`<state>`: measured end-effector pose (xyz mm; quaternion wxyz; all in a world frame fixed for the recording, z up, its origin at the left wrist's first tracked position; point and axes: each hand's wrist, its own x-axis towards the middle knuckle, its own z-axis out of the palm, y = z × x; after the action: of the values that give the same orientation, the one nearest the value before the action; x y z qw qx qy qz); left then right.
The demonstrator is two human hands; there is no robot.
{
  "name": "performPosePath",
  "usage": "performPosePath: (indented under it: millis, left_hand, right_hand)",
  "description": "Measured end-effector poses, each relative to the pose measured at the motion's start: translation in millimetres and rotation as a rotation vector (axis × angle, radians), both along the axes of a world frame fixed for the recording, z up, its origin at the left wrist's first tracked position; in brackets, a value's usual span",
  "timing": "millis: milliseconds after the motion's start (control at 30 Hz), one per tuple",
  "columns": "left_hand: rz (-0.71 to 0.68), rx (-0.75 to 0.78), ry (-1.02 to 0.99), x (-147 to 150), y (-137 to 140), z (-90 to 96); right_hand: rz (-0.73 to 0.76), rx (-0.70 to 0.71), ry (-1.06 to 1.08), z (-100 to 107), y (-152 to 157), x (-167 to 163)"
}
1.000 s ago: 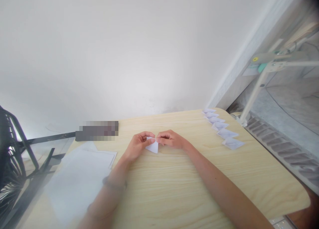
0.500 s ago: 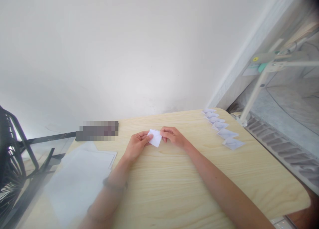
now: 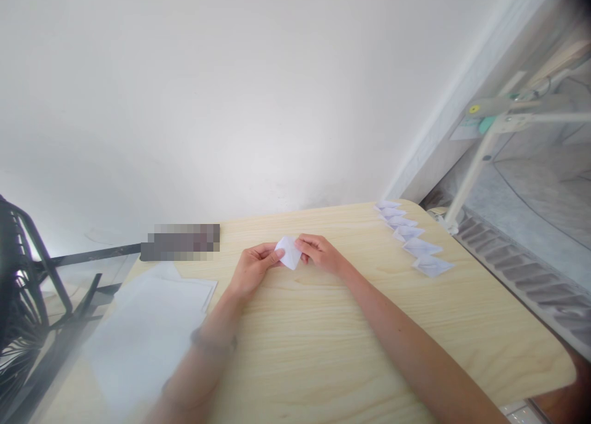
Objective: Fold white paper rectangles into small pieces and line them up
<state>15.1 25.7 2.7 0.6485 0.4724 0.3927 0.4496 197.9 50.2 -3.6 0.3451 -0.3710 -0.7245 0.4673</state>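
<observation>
A small folded piece of white paper (image 3: 289,255), roughly diamond-shaped, is held just above the table between my hands. My left hand (image 3: 255,268) pinches its left side, thumb on top and fingers beneath. At the upper right edge, my right hand (image 3: 319,252) grips the paper between thumb and fingers. Several folded white paper boats (image 3: 433,265) stand in a row along the right side of the table, apart from my hands. Underneath the paper, parts of my fingers are hidden.
White paper sheets (image 3: 152,325) lie loosely stacked on the left of the wooden table (image 3: 314,350), partly under my left forearm. A blurred-out dark object (image 3: 180,244) sits at the back left edge. A pale wall (image 3: 258,104) rises behind, and a black chair (image 3: 28,276) stands at left.
The folded paper has turned slightly between my fingers, and a crease now shows on its face. My right thumb has come a little further over it. The boats and sheets have stayed put.
</observation>
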Motion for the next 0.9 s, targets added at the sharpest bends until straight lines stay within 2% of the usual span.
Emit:
performPosePath:
  millis: [367, 633, 800, 900]
  left_hand:
    - [0.052, -0.084, -0.011, 0.4, 1.1, 0.0]
    - [0.072, 0.042, 0.055, -4.8, 1.5, -4.0]
    - [0.149, 0.021, 0.025, -1.8, 2.4, -3.8]
    - [0.169, 0.007, 0.001, 1.3, 2.2, -1.3]
  right_hand:
    - [-0.066, -0.021, 0.104, 0.0, 1.6, 1.0]
    - [-0.071, -0.005, 0.059, -0.7, 1.9, -1.0]
    - [-0.076, 0.008, 0.037, 2.4, 0.1, -0.5]
    - [-0.015, 0.004, -0.018, 3.7, -1.6, 0.2]
